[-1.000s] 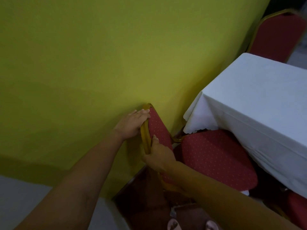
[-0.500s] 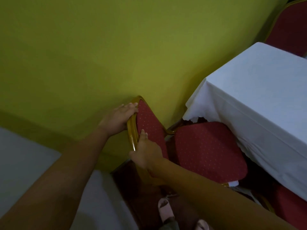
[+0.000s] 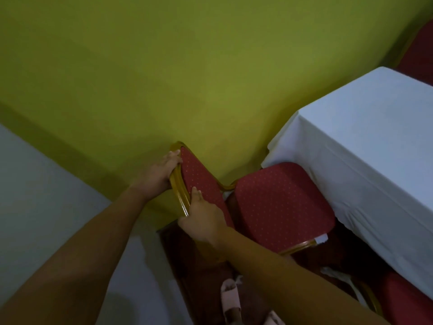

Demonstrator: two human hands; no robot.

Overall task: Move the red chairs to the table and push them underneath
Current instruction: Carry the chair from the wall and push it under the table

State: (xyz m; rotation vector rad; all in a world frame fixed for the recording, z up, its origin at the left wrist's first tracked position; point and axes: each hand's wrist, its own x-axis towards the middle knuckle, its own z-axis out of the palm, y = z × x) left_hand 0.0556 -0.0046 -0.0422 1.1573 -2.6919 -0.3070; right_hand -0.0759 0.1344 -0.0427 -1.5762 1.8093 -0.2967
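Head view: I look down at my two bare arms reaching from the lower edge toward the middle of the frame.
Left hand (image 3: 161, 174): my fingers (image 3: 174, 158) are clenched over the upper part of the gold frame of the chair's backrest, just left of centre.
Right hand (image 3: 202, 220): it is clamped on the lower part of the same gold frame, thumb lying up along the red padding; the other fingers are hidden behind the back.
Red chair (image 3: 278, 205): its dotted red seat sits right of centre, with the far edge tucked just under the hanging cloth; the backrest (image 3: 199, 181) stands tilted between my two hands, close to the wall.
Desk (image 3: 375, 141): covered by a white cloth, it fills the right side of the frame, and the cloth's corner hangs down touching the seat's upper edge.
Wall (image 3: 164, 66): yellow-green, filling the upper and left part.
Other red chairs: one (image 3: 419, 50) shows at the upper right corner behind the desk, another (image 3: 405, 299) at the lower right, partly under the cloth.
Floor (image 3: 35, 195): pale at the left, a dark patch below the chair.
Sandals (image 3: 230, 299): pale, at the bottom centre.
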